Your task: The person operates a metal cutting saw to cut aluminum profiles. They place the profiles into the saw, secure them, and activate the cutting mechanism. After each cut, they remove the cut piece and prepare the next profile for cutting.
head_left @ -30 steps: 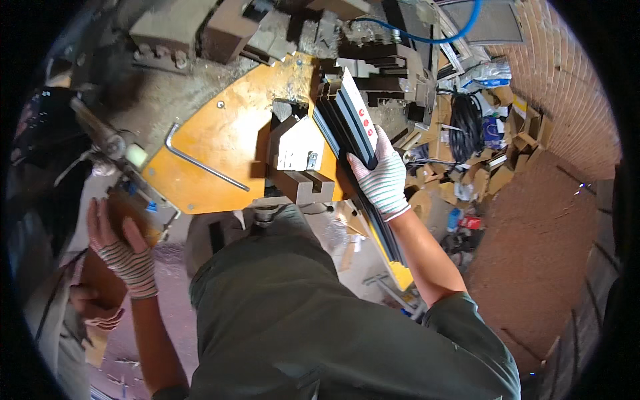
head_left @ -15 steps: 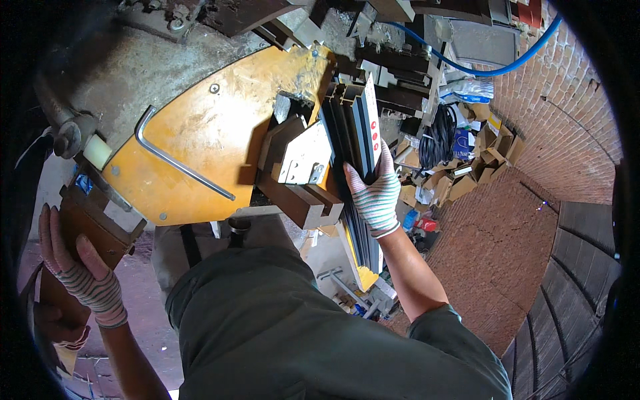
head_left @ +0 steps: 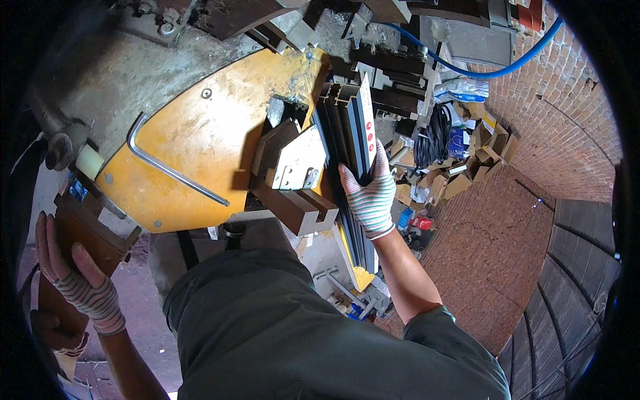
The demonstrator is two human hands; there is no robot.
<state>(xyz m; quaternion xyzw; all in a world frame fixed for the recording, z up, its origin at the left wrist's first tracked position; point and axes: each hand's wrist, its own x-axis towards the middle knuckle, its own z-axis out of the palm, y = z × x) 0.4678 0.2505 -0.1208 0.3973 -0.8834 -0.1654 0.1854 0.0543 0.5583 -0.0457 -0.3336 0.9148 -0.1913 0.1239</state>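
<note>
My right hand [head_left: 369,205], in a striped knit glove with bare fingertips, is wrapped round a dark metal profile [head_left: 346,140] with several long grooves and a pale strip along its side. The profile stands beside a clamp block [head_left: 299,160] with a bright metal face, on the yellow machine plate [head_left: 207,133]. My left hand [head_left: 83,283], gloved the same way, lies with fingers stretched out and thumb apart against a brown metal block [head_left: 100,233] at the left. A bent steel hex key [head_left: 175,167] lies on the yellow plate.
Part of another person's gloved hand [head_left: 70,345] shows at the lower left. Cardboard boxes [head_left: 483,167] and a coil of black cable [head_left: 432,137] lie at the right, by a brick wall [head_left: 560,87]. A blue hose [head_left: 493,72] crosses the upper right.
The whole view has shifted a little, with the machine now slightly further left in it. Both hands keep their places on the profile and the brown block.
</note>
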